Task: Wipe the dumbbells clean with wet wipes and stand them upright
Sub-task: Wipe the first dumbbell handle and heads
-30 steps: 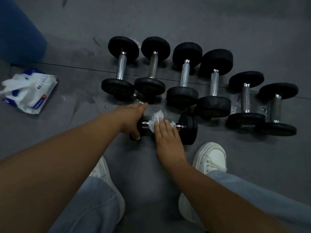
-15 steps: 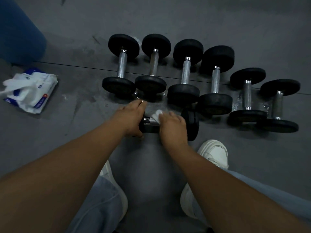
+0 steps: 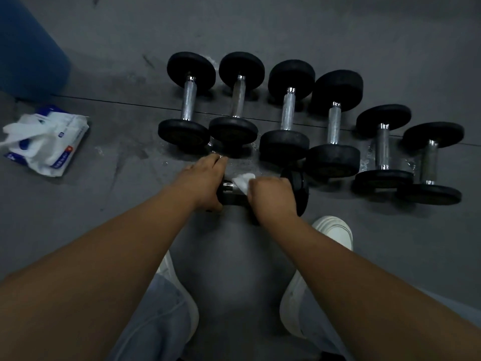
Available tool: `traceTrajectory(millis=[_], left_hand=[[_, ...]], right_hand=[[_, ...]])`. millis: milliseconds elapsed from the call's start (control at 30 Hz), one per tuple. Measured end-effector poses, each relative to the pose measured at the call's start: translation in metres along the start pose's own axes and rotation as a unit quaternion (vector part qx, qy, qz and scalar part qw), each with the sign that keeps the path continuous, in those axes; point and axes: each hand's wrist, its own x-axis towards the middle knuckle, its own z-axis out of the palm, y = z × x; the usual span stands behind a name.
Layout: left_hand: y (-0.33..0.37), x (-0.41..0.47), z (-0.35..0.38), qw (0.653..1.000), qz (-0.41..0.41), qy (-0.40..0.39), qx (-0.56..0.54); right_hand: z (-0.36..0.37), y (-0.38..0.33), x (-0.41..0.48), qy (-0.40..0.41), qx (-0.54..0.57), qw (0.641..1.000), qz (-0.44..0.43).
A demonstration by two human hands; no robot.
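A dumbbell [image 3: 296,191] lies on its side on the floor [image 3: 390,256], just in front of a row of six others [image 3: 286,110]. The left hand [image 3: 203,183] grips its left end. The right hand [image 3: 273,196], fingers curled, clutches a wipe [image 3: 243,182] against the handle [image 3: 229,186]. A wipe pack [image 3: 49,142] lies well to the left.

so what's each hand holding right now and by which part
The left hand grips the lying dumbbell by its left end weight; the right hand holds a white wipe curled round the metal handle.

Black dumbbells [image 3: 287,110], white wipe [image 3: 243,182]
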Motion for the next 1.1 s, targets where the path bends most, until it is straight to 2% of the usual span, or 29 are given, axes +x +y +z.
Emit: traceTrajectory(millis=[133,233,333,400,500,633,733,767,867,933,1000,1100], left_hand=[[0.000,0.000,-0.001,1.000,-0.001,0.000,-0.003],[-0.001,0.001,0.001,1.000,0.003,0.003,0.000],[-0.001,0.002,0.001,1.000,0.004,0.001,-0.001],[-0.002,0.004,-0.002,1.000,0.005,-0.006,-0.002],[-0.001,0.005,-0.003,1.000,0.005,-0.008,-0.005],[-0.002,0.002,-0.001,1.000,0.007,-0.006,-0.010],[-0.002,0.005,-0.004,1.000,0.008,-0.013,-0.013],[-0.002,0.005,-0.005,1.000,0.006,-0.012,-0.015],[0.000,-0.004,0.003,1.000,-0.001,0.007,-0.014],[0.003,-0.013,0.013,0.999,0.005,0.032,-0.007],[0.002,-0.020,0.018,0.998,0.019,0.054,0.002],[-0.010,-0.025,0.018,0.998,0.050,0.022,0.040]], right_hand=[[-0.020,-0.029,0.011,-0.022,0.058,0.997,-0.051],[-0.017,-0.012,0.015,-0.065,0.105,0.992,0.020],[-0.015,0.009,0.013,-0.108,0.066,0.988,0.089],[-0.019,0.000,0.013,-0.076,0.099,0.990,0.063],[-0.006,-0.013,0.002,-0.054,0.125,0.989,-0.052],[0.009,-0.003,-0.018,-0.006,0.093,0.993,0.076],[0.009,-0.017,-0.025,-0.023,0.094,0.995,-0.023],[0.009,-0.016,-0.024,-0.026,0.105,0.994,-0.027],[0.003,-0.002,-0.013,-0.020,0.085,0.995,0.039],[-0.003,-0.001,-0.003,-0.061,0.011,0.998,-0.003],[-0.007,-0.002,0.011,-0.136,-0.032,0.990,-0.026],[-0.008,0.001,0.026,-0.259,-0.064,0.964,-0.011]])
